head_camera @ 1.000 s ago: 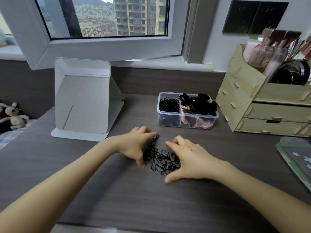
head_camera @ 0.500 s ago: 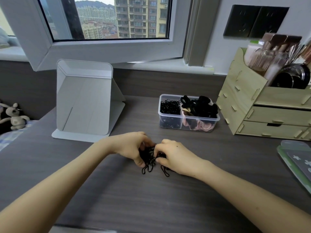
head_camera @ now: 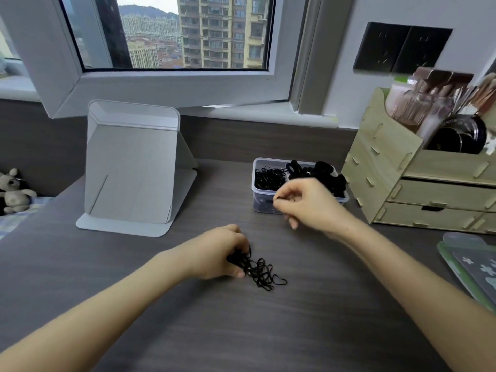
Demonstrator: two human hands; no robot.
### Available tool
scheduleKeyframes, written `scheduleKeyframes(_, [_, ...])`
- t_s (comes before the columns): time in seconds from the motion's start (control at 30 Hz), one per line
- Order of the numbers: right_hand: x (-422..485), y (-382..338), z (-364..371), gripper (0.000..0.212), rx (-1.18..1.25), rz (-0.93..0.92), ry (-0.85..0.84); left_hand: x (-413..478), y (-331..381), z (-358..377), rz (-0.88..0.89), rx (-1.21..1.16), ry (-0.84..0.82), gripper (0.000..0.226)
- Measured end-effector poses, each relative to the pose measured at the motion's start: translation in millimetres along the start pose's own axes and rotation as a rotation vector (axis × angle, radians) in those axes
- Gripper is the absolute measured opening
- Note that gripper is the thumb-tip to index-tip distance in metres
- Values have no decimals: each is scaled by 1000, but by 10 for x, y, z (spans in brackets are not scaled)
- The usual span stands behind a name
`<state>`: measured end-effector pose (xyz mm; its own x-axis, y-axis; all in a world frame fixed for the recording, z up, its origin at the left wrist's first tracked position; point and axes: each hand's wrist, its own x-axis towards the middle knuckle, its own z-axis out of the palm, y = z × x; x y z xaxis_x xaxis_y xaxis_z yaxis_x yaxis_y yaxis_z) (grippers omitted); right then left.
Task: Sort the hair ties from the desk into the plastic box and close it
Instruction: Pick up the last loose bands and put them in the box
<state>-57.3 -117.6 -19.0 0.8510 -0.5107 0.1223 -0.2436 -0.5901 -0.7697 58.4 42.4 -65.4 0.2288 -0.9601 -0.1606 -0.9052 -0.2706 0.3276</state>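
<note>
**A:** Start at the left. Is anything in the way?

**B:** Only the folding mirror (head_camera: 134, 170), and it's well apart. The left hand (head_camera: 214, 253) grips one end of the bunch of thin black ties (head_camera: 264, 273) on the desk (head_camera: 188, 331). The rest of the bunch trails off to the right.

**A:** And the plastic box (head_camera: 255, 181)?

**B:** It's ahead and to the right of that bunch, with the lid off. The left compartment holds thin ties like these, the right one thick ones.

**A:** Which hand is nearer?

**B:** The right hand (head_camera: 308, 205). It's at the box's near wall, fingers curled, pinching what looks like a single tie (head_camera: 277, 199). I'd judge that one drops in first. The wooden organiser (head_camera: 402, 189) stands just beside the box on its right.
</note>
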Motion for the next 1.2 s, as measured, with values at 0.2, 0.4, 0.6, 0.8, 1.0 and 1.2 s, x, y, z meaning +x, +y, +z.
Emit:
scheduleKeyframes(0.2, [717, -100, -169, 12, -210, 57, 165, 30, 47, 72, -6, 47, 66, 30])
scheduleKeyframes(0.4, [1028, -126, -143, 12, -406, 197, -113, 48, 55, 110, 1, 62, 116, 23])
scheduleKeyframes(0.6, [996, -202, -289, 29, -306, 201, -45, 62, 58, 153, -37, 29, 176, 24])
scheduleKeyframes(0.8, [221, -216, -313, 26, -337, 22, -249, 45, 16, 37, -112, -149, 183, 18])
scheduleKeyframes(1.0, [-427, 233, 182, 99, -627, -57, -577, 63, -43, -190, -198, -350, 278, 12])
scheduleKeyframes(1.2, [-272, 256, 441, 81, -444, -142, -496, 92, -15, -416, -216, -489, 384, 5])
